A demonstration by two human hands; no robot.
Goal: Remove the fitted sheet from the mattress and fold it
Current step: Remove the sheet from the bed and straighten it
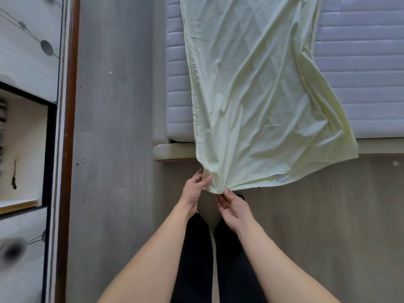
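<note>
**Sheet is off the mattress, folding under way at the foot of the bed**

Here we are, looking straight down. The fitted sheet (pixel 260 95), pale yellow, lies as a long doubled strip down the centre of the frame, spread over the bare quilted mattress (pixel 360 73) in the upper right and spilling past the bed frame (pixel 172 152) toward the lower middle. So the stripping looks done; this is the folding stage, I'd say partway through, with the cloth already narrowed lengthwise.

Both hands are on the hanging end. The left hand (pixel 193 191) sits just left of centre, wrist bent, fingers extended and laid against the left corner of the hem; whether the thumb pinches from behind, I cannot tell. The right hand (pixel 232 207), just below and to the right, is turned palm up, fingers loosely extended, tips touching the bottom edge where the fabric bunches. No firm hold visible there.

Next call, in my view: gather both layers at that end, even up the corners, then carry the end up the frame to halve the strip. The right side of the hem trails lower right and wants straightening first.

A cabinet (pixel 28 127) fills the left edge, grey floor (pixel 113 127) beside it.
</note>
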